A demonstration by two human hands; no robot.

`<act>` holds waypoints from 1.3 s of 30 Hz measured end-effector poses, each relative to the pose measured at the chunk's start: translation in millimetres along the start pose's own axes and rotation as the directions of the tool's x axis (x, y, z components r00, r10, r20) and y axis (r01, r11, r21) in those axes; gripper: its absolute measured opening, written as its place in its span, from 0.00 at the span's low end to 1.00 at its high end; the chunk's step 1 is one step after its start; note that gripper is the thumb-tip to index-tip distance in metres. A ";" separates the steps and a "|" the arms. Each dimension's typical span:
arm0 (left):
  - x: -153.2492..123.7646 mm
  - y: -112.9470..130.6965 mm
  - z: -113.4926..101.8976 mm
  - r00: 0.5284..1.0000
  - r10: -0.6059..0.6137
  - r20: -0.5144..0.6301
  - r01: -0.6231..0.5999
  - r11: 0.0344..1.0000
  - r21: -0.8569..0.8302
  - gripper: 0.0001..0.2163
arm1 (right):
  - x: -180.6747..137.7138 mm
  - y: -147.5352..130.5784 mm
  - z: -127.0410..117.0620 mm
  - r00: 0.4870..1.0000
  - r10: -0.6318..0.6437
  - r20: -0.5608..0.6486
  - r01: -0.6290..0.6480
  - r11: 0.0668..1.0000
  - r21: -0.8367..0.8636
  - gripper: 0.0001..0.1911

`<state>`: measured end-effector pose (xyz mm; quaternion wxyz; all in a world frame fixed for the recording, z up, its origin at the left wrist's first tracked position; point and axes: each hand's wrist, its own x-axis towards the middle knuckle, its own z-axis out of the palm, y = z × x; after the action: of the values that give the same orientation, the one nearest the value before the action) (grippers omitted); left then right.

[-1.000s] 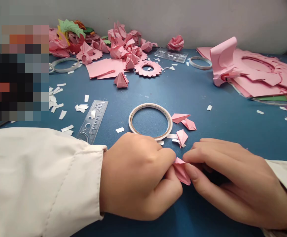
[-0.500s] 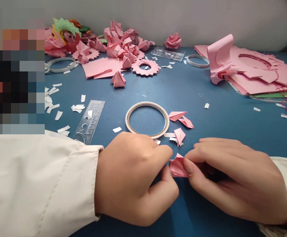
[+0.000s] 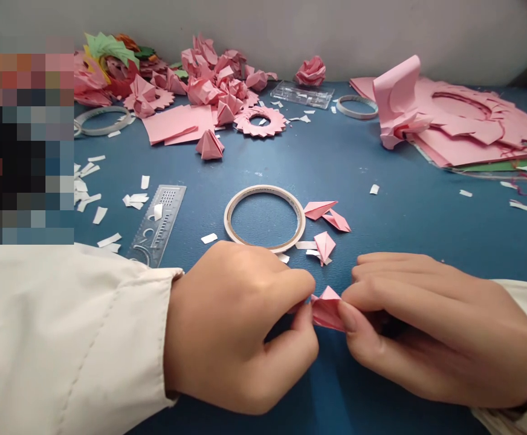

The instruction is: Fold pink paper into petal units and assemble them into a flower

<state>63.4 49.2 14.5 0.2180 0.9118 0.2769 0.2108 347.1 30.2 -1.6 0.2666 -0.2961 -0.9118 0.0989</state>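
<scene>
Between my two hands is a small folded piece of pink paper (image 3: 327, 309), its pointed top edge showing. My left hand (image 3: 245, 326) pinches its left end with thumb and forefinger. The right end is gripped between the thumb and forefinger of my right hand (image 3: 440, 326). Both ends of the paper are hidden by my fingertips. Just beyond my hands lies a small pink folded paper piece (image 3: 324, 246) on white strips. Two more pink folded pieces (image 3: 321, 209) rest beside a roll of double-sided tape (image 3: 228, 220), which lies flat behind my left hand.
A clear plastic ruler (image 3: 166, 211) lies left of the tape roll, with white paper scraps (image 3: 100, 215) around it. Pink folded paper flowers (image 3: 218, 84) are heaped at the back. Pink sheets and a large folded ring (image 3: 481, 127) lie at the right on the blue table (image 3: 272, 163).
The view has shifted slightly, so the table items sit a little further left. My fingers have adjusted a little on the pink paper, which now tilts slightly down to the right.
</scene>
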 end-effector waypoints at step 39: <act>5.9 -3.6 9.0 0.997 0.018 -0.080 -0.012 0.997 0.074 0.17 | -37.5 -0.4 14.9 0.993 0.097 -0.072 -0.102 0.991 -0.082 0.24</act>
<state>70.9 52.9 6.9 0.1714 0.9120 0.2860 0.2388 364.4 7.4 -30.1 0.2791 -0.3555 -0.8898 0.0629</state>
